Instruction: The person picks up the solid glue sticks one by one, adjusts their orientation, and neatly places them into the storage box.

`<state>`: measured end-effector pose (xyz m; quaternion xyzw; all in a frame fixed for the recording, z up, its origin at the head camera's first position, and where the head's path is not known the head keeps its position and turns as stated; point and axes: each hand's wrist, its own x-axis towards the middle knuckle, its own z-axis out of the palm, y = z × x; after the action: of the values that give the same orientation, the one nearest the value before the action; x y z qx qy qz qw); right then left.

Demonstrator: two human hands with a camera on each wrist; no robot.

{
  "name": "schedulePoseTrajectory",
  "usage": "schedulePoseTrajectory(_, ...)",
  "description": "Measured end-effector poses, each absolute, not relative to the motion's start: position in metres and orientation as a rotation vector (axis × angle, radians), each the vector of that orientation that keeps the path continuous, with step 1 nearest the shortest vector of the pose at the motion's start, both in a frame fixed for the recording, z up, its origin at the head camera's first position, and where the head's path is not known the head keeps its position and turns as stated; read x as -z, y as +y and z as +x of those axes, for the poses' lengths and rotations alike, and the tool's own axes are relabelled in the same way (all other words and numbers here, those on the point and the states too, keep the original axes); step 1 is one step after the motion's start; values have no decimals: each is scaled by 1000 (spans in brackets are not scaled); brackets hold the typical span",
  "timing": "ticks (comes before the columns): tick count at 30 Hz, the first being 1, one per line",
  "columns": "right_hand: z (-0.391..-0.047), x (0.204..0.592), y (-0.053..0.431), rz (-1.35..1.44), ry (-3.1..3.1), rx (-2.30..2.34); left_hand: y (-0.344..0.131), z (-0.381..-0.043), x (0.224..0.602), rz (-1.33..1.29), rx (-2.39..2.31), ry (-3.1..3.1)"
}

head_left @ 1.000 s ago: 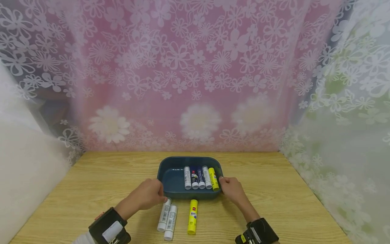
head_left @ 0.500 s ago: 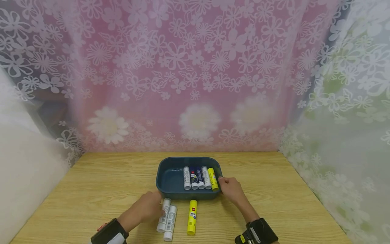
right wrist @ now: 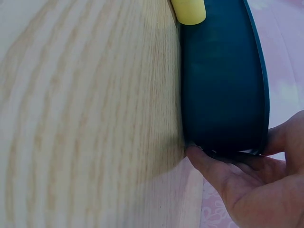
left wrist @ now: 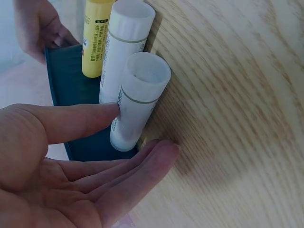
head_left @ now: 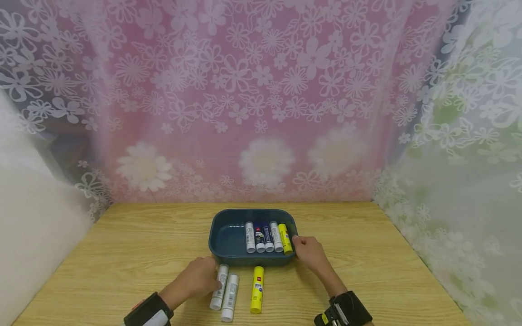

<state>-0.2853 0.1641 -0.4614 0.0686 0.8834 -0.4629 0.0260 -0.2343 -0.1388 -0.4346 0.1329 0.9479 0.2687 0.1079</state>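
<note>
My left hand (head_left: 199, 277) straddles the left one of two white glue sticks (head_left: 219, 290) lying on the table. In the left wrist view its thumb touches that stick's side, while the fairly straight fingers lie along the other side with a gap. The second white glue stick (head_left: 230, 298) lies right beside it, and a yellow glue stick (head_left: 257, 290) lies farther right. My right hand (head_left: 311, 254) grips the right end of a dark teal tray (head_left: 230, 260), thumb at the rim. Inside the tray's right half, several white, dark blue and yellow glue sticks (head_left: 268, 237) lie in a row.
The wooden table (head_left: 142, 240) reaches back to a pink floral curtain (head_left: 261, 90). Pale sheets (head_left: 469, 203) hang at both sides. The left half of the tray's floor shows bare.
My left hand has come down and toward me from the tray's front left corner onto the white glue stick. The second white stick has shifted slightly right. My right hand stays on the tray.
</note>
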Motion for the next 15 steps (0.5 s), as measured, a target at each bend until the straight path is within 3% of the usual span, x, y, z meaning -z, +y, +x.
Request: schedulePoseTrajectory(15,-287,464,165,211,2730,1423,-131,-236,436,308,-813,2816)
